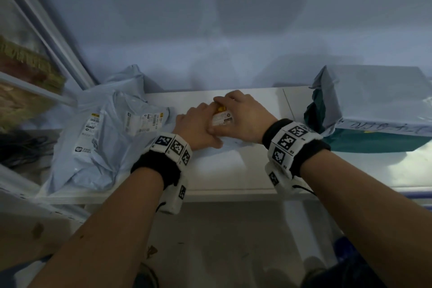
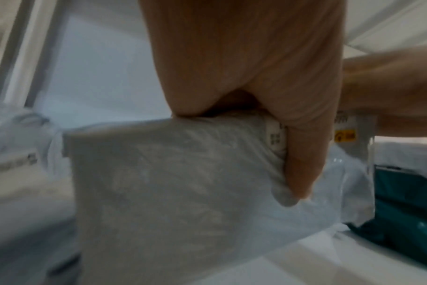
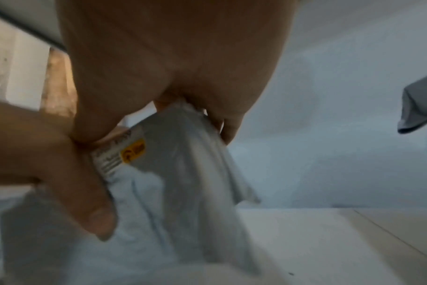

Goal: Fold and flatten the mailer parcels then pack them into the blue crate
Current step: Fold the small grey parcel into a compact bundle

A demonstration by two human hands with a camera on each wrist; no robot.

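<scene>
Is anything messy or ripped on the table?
Yes. The big box-shaped parcel on the right has its pale wrap torn open at the left end, showing teal underneath. The mailer bags on the left lie crumpled in a heap. Both hands, left hand and right hand, grip a small mailer.

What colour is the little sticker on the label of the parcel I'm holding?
Yellow sticker, clearest in the right wrist view.

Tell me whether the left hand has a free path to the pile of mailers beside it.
Probably yes: the pile of mailers lies just beyond the left hand with nothing between, but that hand must first release the mailer.
</scene>
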